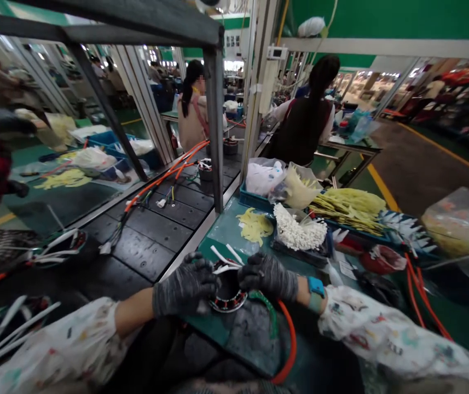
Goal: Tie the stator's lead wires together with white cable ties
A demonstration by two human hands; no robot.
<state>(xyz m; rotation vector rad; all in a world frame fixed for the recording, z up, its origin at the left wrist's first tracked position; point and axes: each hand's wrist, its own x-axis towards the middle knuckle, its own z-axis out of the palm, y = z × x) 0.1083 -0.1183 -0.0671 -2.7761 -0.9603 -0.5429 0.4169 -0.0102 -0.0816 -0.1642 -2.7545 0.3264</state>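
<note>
A motor stator (229,304), a dark ring with red and black windings, rests on the green worktop in front of me. My left hand (187,283), in a grey-black glove, closes around its left side. From the right, my gloved right hand (267,276) grips the top right of the same ring. White sleeves (220,256) stick up from its far edge between my hands. Beside my right hand lies a curved green strip (271,314), with a thick orange cable (289,342) running down past it. My fingertips are partly hidden behind the stator.
Yellow pieces (254,225) and a tray of small white parts (300,232) stand beyond my right hand, near yellow strips (351,205). A conveyor (160,221) runs along the left, carrying another stator (64,246) with white sleeves. A metal post (213,131) rises ahead. Co-workers sit farther off.
</note>
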